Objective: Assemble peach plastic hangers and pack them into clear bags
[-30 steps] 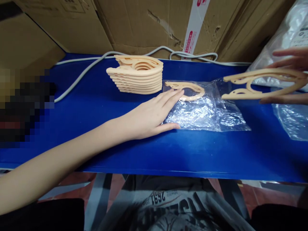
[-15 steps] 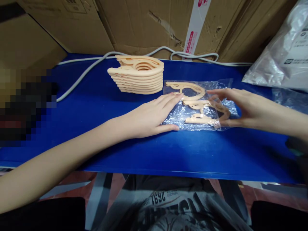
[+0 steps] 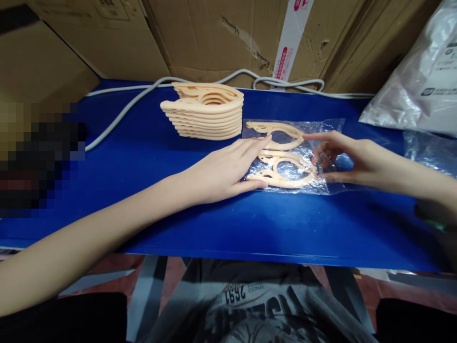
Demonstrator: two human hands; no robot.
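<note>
A clear plastic bag [image 3: 330, 126] lies flat on the blue tabletop, with beige folding hangers, folded up, inside it. One folded hanger [image 3: 298, 132] is at the far side, and another hanger [image 3: 289, 183] rests nearer me, looking doubled. My left hand [image 3: 223, 174] lies over the bag's left part, fingers stretched out and thumb apart. At the bag's right part, my right hand [image 3: 360, 157] is open, its index fingertip by the far hanger's rounded end and its thumb low. Whether those fingertips are inside the bag I cannot tell.
A neat stack of folded hangers [image 3: 210, 121] stands behind my left hand. A white cable [image 3: 124, 109] runs along the back, before cardboard boxes [image 3: 214, 38]. A filled whitish plastic bag [image 3: 421, 90] sits at the back right, near more clear film [image 3: 428, 150].
The near hanger has slid left, deeper into the bag, and now lies alongside the far one. My right hand's fingers have come off it and spread. My left hand stays nearly still.
</note>
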